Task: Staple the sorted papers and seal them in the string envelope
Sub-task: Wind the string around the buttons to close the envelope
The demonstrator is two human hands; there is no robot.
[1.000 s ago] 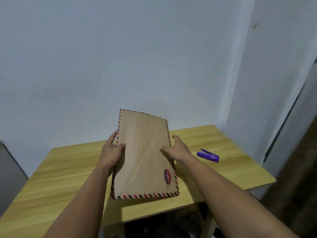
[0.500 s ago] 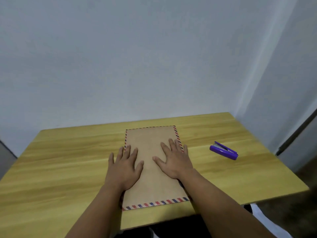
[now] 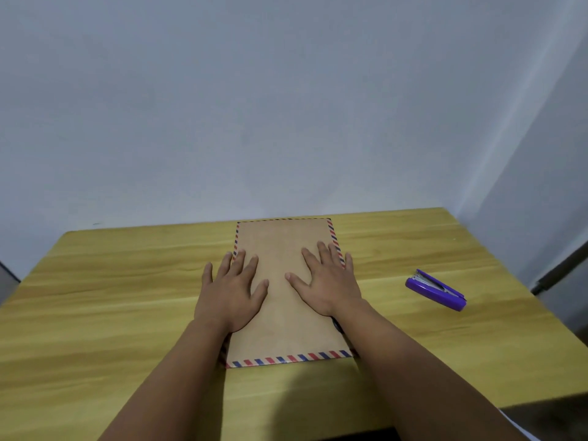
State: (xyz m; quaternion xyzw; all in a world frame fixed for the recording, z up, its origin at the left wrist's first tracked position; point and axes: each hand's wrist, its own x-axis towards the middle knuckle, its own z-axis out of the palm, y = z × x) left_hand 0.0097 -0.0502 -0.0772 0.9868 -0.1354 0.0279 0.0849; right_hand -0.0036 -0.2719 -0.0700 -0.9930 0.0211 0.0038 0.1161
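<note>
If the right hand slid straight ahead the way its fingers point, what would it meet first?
Nothing on the table, it seems. The right hand lies flat on the envelope, fingers pointing at the far edge. Past that is bare table, then the wall. The stapler sits off to its right.

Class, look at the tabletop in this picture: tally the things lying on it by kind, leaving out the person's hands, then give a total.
Envelope (brown, striped border, lying flat under both hands): 1
Stapler (purple, to the right of the envelope): 1
Total: 2
</note>
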